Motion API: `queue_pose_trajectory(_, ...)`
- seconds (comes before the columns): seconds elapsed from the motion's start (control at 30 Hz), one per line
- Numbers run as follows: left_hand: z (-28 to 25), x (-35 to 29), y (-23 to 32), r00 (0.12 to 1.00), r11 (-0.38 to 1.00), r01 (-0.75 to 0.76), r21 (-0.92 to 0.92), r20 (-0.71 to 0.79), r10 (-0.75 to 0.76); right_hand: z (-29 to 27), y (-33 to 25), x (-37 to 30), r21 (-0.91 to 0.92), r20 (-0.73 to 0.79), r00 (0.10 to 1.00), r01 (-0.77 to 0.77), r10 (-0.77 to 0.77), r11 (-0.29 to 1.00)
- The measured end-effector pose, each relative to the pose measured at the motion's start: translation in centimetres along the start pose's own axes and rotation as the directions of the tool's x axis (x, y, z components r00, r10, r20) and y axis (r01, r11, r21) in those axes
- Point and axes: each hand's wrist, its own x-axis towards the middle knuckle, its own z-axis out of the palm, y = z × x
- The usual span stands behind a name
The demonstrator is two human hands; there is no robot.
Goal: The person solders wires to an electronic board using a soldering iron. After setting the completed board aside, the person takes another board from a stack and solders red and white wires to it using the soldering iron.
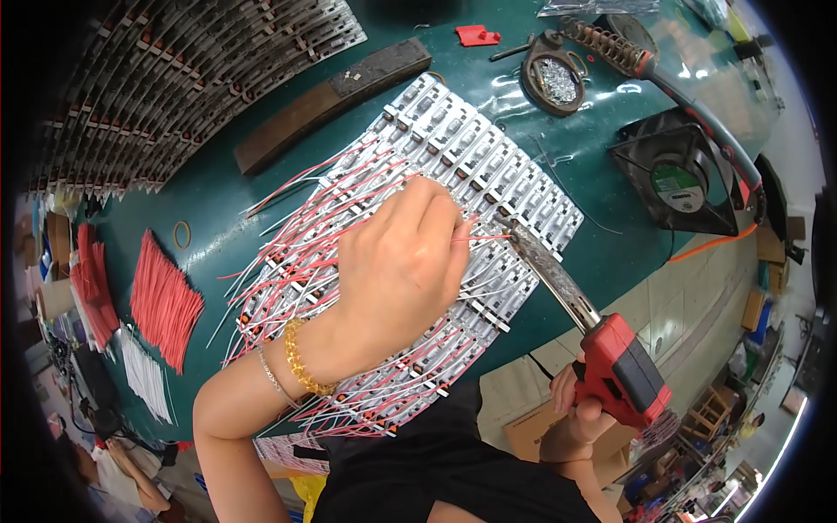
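Note:
My left hand, a gold bracelet and a thin chain at its wrist, is closed in a pinch on a red wire. That wire's free end points right, toward a row of silvery modules. In my right hand is a red and black soldering gun, its dark tip meeting the wire's end over the modules. The panel of small metal-cased modules lies on the green table under my left hand. Many red and white wires trail from it to the left. My left fingertips are partly hidden.
Bundles of red wires and white wires lie at the left. More modules are stacked far left beside a dark bar. A solder dish, a coil-holstered iron and a black fan sit far right.

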Motion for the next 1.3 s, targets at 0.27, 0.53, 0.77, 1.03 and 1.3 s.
queue_pose_trajectory(0.27, -0.1, 0.0, -0.1, 1.000, 1.000, 0.008, 0.011, 0.026, -0.008, 1.5, -2.8, 1.8, 0.251, 0.191, 0.981, -0.018, -0.031, 0.968)
queue_pose_trajectory(0.53, 0.4, -0.3, 0.8, 0.997, 0.989, 0.045, -0.138, 0.063, -0.037, 0.8, -2.4, 1.3, 0.275, 0.190, 0.982, -0.062, 0.009, 0.959)
queue_pose_trajectory(0.77, 0.1, -0.2, 1.0, 0.992, 0.996, 0.075, -0.050, 0.109, -0.069, 0.9, -2.2, 1.5, 0.295, 0.226, 0.974, -0.097, 0.029, 0.951)
queue_pose_trajectory(1.03, 0.3, -0.5, 0.6, 0.996, 0.996, 0.045, -0.080, 0.086, -0.038, -1.7, 1.0, -0.4, -0.120, 0.187, 0.980, -0.047, 0.069, 0.992)
queue_pose_trajectory(1.3, 0.1, -0.3, 0.9, 0.992, 0.997, 0.068, -0.022, 0.106, -0.065, -0.7, 0.0, -0.7, -0.021, 0.054, 0.995, -0.086, 0.087, 0.996)
